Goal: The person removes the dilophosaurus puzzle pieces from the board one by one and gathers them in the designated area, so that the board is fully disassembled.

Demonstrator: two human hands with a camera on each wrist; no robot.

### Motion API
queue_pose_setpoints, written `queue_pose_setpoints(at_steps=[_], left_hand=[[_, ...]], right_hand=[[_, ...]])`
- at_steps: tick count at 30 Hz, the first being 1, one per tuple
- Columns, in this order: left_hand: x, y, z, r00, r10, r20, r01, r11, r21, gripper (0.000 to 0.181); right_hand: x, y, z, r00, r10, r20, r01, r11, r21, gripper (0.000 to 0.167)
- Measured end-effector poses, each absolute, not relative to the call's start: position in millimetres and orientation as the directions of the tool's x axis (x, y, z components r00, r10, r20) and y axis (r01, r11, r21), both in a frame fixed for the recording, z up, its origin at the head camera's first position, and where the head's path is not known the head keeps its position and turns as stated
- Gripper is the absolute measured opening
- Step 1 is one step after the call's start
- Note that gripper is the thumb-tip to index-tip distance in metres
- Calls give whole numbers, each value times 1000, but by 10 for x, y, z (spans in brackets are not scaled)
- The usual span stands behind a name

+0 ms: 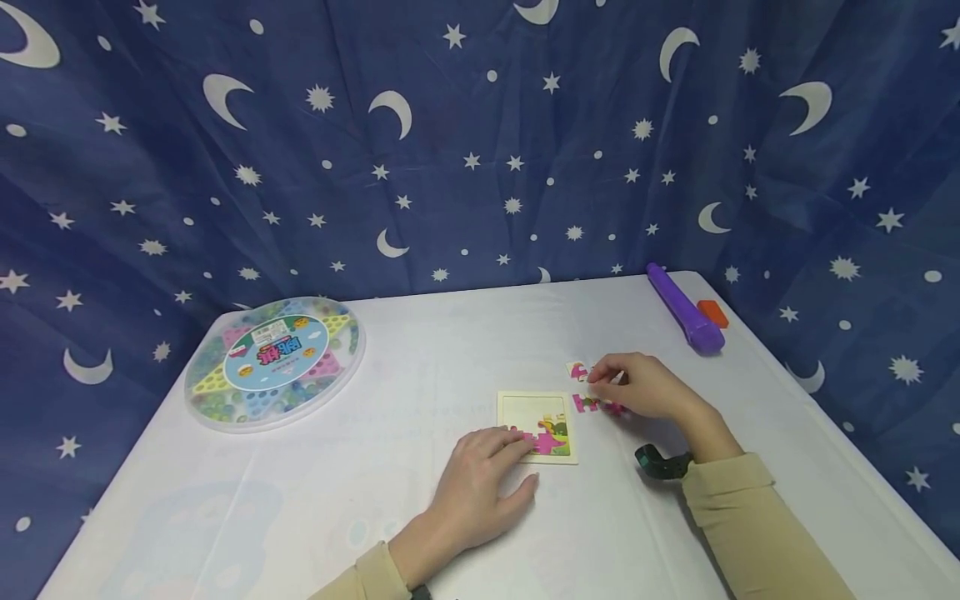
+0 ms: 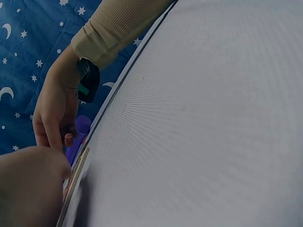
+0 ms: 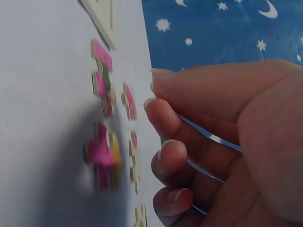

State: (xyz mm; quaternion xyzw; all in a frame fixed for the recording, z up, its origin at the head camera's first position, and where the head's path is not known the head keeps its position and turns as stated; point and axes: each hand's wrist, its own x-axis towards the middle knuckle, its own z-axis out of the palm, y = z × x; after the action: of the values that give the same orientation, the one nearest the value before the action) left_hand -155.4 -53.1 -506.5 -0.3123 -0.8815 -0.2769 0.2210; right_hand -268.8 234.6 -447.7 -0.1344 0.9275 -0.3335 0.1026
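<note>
A small square puzzle tray [image 1: 534, 394] with a cream frame lies on the table, its lower part filled with pink and green pieces. My left hand [image 1: 476, 487] rests its outstretched fingers over the tray's lower left side. Above several loose jigsaw pieces [image 1: 585, 403] to the right of the tray hovers my right hand [image 1: 648, 385]. In the right wrist view its fingers bend loosely, thumb and index tips close, and nothing shows between them. Below them lie a pink and yellow piece [image 3: 99, 156] and others, apart from the fingers.
A round, clear-lidded board game case [image 1: 273, 367] sits at the table's left. Toward the back right lie a purple microphone-shaped object [image 1: 684, 310] and an orange block [image 1: 712, 313]. A blue curtain [image 1: 450, 150] with moons and stars hangs behind the white-covered table.
</note>
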Motion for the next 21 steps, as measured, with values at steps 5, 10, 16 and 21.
queue_pose_setpoints(at_steps=[5, 10, 16, 21], left_hand=[[-1539, -529, -5058, -677, 502, 538, 713, 627, 313, 43], [-1529, -527, -5061, -661, 576, 481, 730, 642, 235, 50], [-1533, -529, -5064, -659, 594, 461, 728, 659, 192, 51], [-1533, -530, -5062, -659, 601, 453, 727, 662, 181, 52]], right_hand=[[-2661, 2229, -4488, -913, -391, -113, -234, 732, -640, 15], [-2634, 2126, -4508, -848, -513, -131, -322, 696, -642, 19], [-2584, 2029, -4496, -828, -539, -155, -328, 690, -645, 24], [-2552, 1968, -4487, -837, -525, -151, -330, 707, -626, 26]])
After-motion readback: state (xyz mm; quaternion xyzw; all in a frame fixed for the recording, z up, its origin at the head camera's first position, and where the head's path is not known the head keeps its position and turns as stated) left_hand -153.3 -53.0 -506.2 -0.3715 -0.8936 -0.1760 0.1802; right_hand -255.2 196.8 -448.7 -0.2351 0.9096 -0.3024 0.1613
